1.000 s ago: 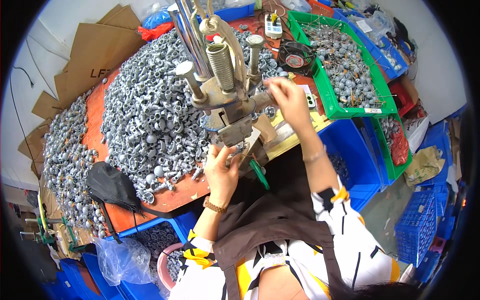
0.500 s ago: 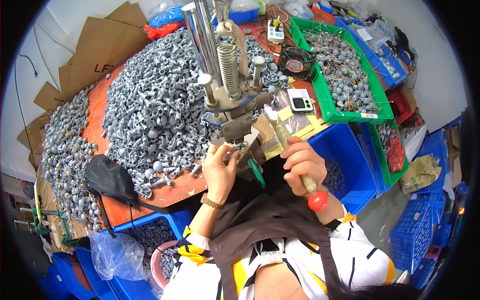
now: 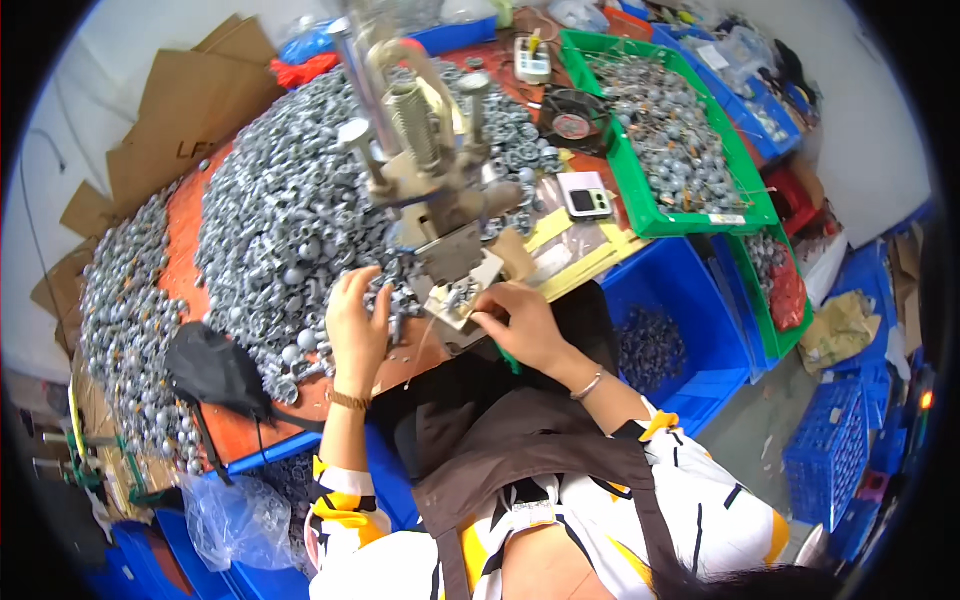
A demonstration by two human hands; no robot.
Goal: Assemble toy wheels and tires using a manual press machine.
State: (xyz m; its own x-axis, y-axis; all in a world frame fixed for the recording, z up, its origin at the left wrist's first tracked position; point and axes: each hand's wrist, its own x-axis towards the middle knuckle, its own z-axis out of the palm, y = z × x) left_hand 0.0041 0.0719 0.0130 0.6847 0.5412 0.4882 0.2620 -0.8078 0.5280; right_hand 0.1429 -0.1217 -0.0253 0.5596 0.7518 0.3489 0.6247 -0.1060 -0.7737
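Observation:
A metal hand press point(image 3: 425, 190) with a coil spring stands in front of me, its upper part blurred. My right hand point(image 3: 527, 325) is at the right side of the press's lower fixture point(image 3: 447, 312), thumb and forefinger pinched together; what is between them is too small to make out. On the fixture lies a small grey plastic part point(image 3: 458, 298), and a thin pale wire hangs from it toward the table edge. To the left, my left hand point(image 3: 358, 325) is raised, fingers and thumb apart, beside the heap of grey plastic parts point(image 3: 290, 215).
A green tray point(image 3: 640, 215) of grey balls with wires sits at the right, near a black fan point(image 3: 574, 117) and a small white device point(image 3: 584, 195). Below it is a blue bin point(image 3: 700, 340). A black bag point(image 3: 212, 365) lies at the left table edge.
My right hand has let go of the red-knobbed press lever and moved left to the fixture. My left hand has drawn back leftward from the fixture and opened. The view has shifted slightly.

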